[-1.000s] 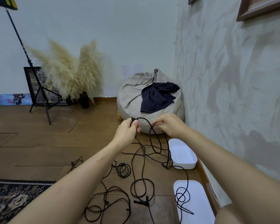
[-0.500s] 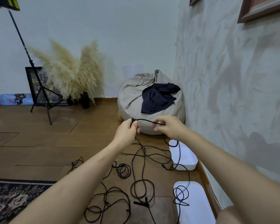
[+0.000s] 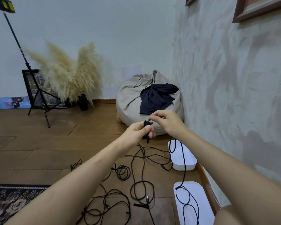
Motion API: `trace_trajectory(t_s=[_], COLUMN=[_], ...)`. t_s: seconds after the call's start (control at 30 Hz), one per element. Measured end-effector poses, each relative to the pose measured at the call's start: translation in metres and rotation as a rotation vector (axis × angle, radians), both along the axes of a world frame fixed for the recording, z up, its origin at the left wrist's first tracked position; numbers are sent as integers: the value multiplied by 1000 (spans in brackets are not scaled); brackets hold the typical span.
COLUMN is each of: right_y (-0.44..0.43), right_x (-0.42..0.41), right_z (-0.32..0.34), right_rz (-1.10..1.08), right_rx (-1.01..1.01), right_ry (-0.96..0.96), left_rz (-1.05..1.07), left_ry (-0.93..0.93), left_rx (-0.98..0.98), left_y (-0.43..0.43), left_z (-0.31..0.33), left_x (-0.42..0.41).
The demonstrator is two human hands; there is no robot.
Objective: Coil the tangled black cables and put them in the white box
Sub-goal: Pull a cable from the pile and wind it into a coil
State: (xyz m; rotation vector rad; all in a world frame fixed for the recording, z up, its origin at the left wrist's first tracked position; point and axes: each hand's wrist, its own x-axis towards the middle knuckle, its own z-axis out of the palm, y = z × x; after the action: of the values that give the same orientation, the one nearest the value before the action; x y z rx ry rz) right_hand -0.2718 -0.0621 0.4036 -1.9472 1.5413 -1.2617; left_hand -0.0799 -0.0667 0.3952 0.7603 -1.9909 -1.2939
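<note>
My left hand [image 3: 140, 130] grips a small bundle of black cable [image 3: 146, 127] held up in front of me, one end sticking out below the fist. My right hand [image 3: 166, 120] pinches the same cable just above the bundle. The cable's loose length [image 3: 183, 169] hangs from under my right hand, crosses the open white box [image 3: 187, 164] by the wall and loops over the white lid [image 3: 201, 200]. More tangled black cables [image 3: 120, 197] lie spread on the wooden floor below my arms.
A beige beanbag [image 3: 130, 101] with a dark cloth [image 3: 154, 98] fills the corner ahead. A tripod stand [image 3: 39, 98], pampas grass [image 3: 68, 75] and a framed picture [image 3: 27, 88] stand at the back left. A patterned rug [image 3: 8, 203] lies near left. The wall runs close on my right.
My right hand has brought its stretch of cable back to my left hand, adding a turn to the bundle. The loose length has been drawn up and now trails across the box and lid.
</note>
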Motion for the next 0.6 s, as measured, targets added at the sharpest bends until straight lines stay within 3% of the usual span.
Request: trace_trajectory(t_s=[0.1, 0.23, 0.4, 0.6], right_y=[6, 16, 10, 7], right_x=[5, 20, 45, 57], right_z=[-2, -9, -27, -11], right_rz=[51, 146, 181, 222], right_rx=[41, 188, 303, 323], right_ry=[-215, -331, -56, 108], left_rz=[-83, -46, 264, 573], left_ry=[166, 302, 423, 246], left_rx=[85, 160, 211, -31], left_y=[-1, -6, -15, -23], left_z=[12, 20, 12, 3], left_x=[2, -3, -6, -5])
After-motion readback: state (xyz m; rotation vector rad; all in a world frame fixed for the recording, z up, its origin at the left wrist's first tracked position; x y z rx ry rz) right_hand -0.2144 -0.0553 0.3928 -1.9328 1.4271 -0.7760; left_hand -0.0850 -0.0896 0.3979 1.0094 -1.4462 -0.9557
